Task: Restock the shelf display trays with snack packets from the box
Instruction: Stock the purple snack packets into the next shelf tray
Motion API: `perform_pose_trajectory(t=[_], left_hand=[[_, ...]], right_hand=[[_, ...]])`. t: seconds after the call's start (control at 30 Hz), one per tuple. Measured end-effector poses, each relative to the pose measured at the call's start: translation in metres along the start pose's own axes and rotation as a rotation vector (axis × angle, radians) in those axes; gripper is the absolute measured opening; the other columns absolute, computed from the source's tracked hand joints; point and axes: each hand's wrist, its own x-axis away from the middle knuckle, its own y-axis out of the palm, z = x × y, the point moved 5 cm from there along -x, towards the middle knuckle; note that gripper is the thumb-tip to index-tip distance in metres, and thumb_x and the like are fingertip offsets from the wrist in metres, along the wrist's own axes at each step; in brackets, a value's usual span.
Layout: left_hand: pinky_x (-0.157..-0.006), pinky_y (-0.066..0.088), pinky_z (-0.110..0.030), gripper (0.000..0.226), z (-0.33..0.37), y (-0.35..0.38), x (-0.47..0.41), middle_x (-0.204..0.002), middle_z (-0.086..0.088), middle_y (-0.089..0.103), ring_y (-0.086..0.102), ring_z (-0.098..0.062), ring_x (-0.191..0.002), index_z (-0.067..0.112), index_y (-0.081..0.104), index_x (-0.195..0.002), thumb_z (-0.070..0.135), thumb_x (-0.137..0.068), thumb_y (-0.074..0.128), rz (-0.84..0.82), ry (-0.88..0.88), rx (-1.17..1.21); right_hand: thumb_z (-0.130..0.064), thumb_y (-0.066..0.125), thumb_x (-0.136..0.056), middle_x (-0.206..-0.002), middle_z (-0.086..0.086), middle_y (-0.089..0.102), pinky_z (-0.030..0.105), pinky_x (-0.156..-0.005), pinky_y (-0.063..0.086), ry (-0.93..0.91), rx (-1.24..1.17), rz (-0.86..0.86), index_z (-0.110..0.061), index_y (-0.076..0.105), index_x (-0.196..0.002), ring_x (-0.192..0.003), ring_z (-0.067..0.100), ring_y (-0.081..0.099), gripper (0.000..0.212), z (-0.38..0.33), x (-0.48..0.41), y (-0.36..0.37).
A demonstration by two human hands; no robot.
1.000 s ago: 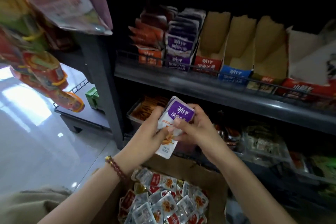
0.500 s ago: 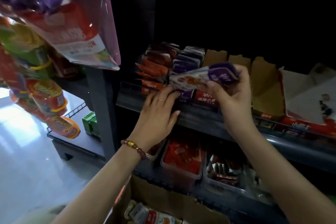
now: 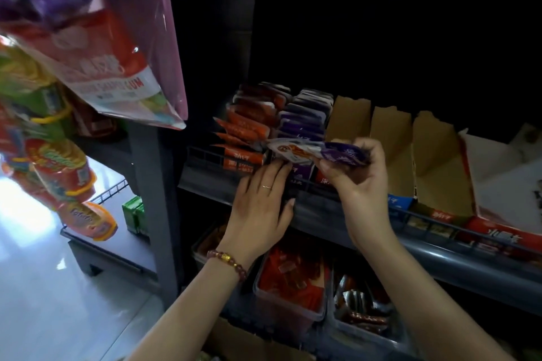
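My right hand [image 3: 356, 177] grips a small stack of purple-and-white snack packets [image 3: 313, 151], held flat just in front of the purple display tray [image 3: 303, 123] on the upper shelf. My left hand [image 3: 261, 202] lies with straight fingers against the shelf's front rail, its fingertips at the foot of the orange tray [image 3: 243, 138] and the purple tray. Both trays hold several upright packets. Only a brown corner of the cardboard box [image 3: 243, 346] shows at the bottom edge.
Right of the purple tray stand several brown cardboard display trays [image 3: 390, 138] with little showing inside. Clear bins of red and dark snacks [image 3: 293, 284] fill the lower shelf. Hanging snack bags [image 3: 96, 47] crowd the upper left beside a grey upright post [image 3: 152, 199].
The view rose from the box to the upper shelf. My right hand carried the packets up to the purple tray and has lowered them slightly; my left hand let go and went to the shelf rail.
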Motion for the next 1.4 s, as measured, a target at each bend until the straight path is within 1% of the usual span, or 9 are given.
perform_pose_trajectory(t=[0.37,0.47,0.57,0.73,0.83,0.93,1.03,1.13,1.4], left_hand=[[-0.090,0.035,-0.034,0.043,0.000,0.004,-0.013,-0.123,-0.013,0.057,0.047,-0.024,-0.110,0.010,0.044,-0.122,0.030,-0.085,0.046,0.107,-0.014,0.056],[-0.094,0.033,-0.032,0.041,-0.003,0.003,-0.013,-0.123,-0.012,0.056,0.046,-0.022,-0.111,0.009,0.047,-0.122,0.030,-0.087,0.045,0.109,-0.061,0.110],[-0.100,0.025,-0.026,0.039,0.003,0.003,-0.007,-0.126,-0.009,0.049,0.042,-0.020,-0.117,0.013,0.043,-0.120,0.032,-0.087,0.044,0.117,-0.185,0.205],[-0.100,0.017,-0.030,0.038,0.017,-0.003,-0.005,-0.122,-0.004,0.047,0.042,-0.020,-0.118,0.016,0.041,-0.111,0.037,-0.083,0.055,0.198,-0.430,0.246],[-0.089,0.019,-0.032,0.041,0.021,-0.007,-0.016,-0.111,-0.005,0.052,0.047,-0.026,-0.110,0.011,0.046,-0.107,0.031,-0.080,0.069,0.230,-0.559,0.183],[-0.089,0.020,-0.037,0.046,0.031,-0.005,-0.026,-0.114,-0.004,0.052,0.041,-0.027,-0.117,0.011,0.046,-0.108,0.037,-0.078,0.071,0.222,-0.706,0.162],[-0.094,0.020,-0.041,0.063,0.037,0.002,-0.035,-0.122,-0.006,0.052,0.033,-0.026,-0.127,0.010,0.042,-0.115,0.046,-0.074,0.074,0.182,-0.848,0.146],[-0.101,0.017,-0.045,0.075,0.038,0.005,-0.044,-0.129,-0.010,0.049,0.026,-0.027,-0.131,0.007,0.036,-0.121,0.043,-0.071,0.077,0.153,-0.961,0.156],[-0.102,0.018,-0.043,0.077,0.040,0.001,-0.039,-0.124,-0.008,0.046,0.032,-0.027,-0.125,0.012,0.038,-0.112,0.041,-0.057,0.084,0.358,-1.030,0.282]], right_hand=[[0.013,0.062,-0.081,-0.096,0.001,0.058,0.014,-0.079,0.047,-0.012,0.039,0.025,-0.014,0.044,-0.095,-0.087,0.000,0.061,0.035,0.005,-0.007,-0.004],[0.006,0.065,-0.082,-0.099,0.011,0.058,0.024,-0.086,0.051,0.026,0.017,0.015,-0.008,0.045,-0.103,-0.091,0.009,0.063,0.032,0.010,-0.008,-0.009],[-0.003,0.068,-0.079,-0.106,0.015,0.060,0.040,-0.089,0.053,0.048,-0.020,0.001,-0.007,0.047,-0.105,-0.102,0.028,0.063,0.034,0.007,-0.005,-0.020],[0.000,0.057,-0.078,-0.092,-0.005,0.065,0.025,-0.067,0.057,0.076,-0.164,0.149,-0.020,0.049,-0.103,-0.088,0.016,0.068,0.033,-0.013,0.000,-0.061],[0.003,0.053,-0.081,-0.095,-0.002,0.064,0.022,-0.063,0.056,0.121,-0.167,0.160,-0.018,0.048,-0.106,-0.086,0.015,0.068,0.033,-0.018,0.007,-0.082],[0.005,0.052,-0.085,-0.092,-0.006,0.067,0.025,-0.067,0.057,0.141,-0.172,0.140,-0.019,0.048,-0.107,-0.088,0.015,0.068,0.033,-0.021,0.014,-0.093],[-0.021,0.073,-0.068,-0.090,-0.007,0.068,0.034,-0.080,0.057,0.141,-0.189,0.098,-0.021,0.050,-0.107,-0.090,0.017,0.068,0.045,-0.025,0.019,-0.096],[-0.044,0.086,-0.050,-0.091,-0.007,0.068,0.034,-0.082,0.056,0.152,-0.188,0.055,-0.024,0.053,-0.105,-0.096,0.022,0.067,0.068,-0.030,0.024,-0.096],[-0.058,0.088,-0.039,-0.098,-0.011,0.069,0.035,-0.092,0.053,0.213,-0.179,0.059,-0.048,0.065,-0.087,-0.104,0.018,0.064,0.054,-0.026,0.039,-0.101]])
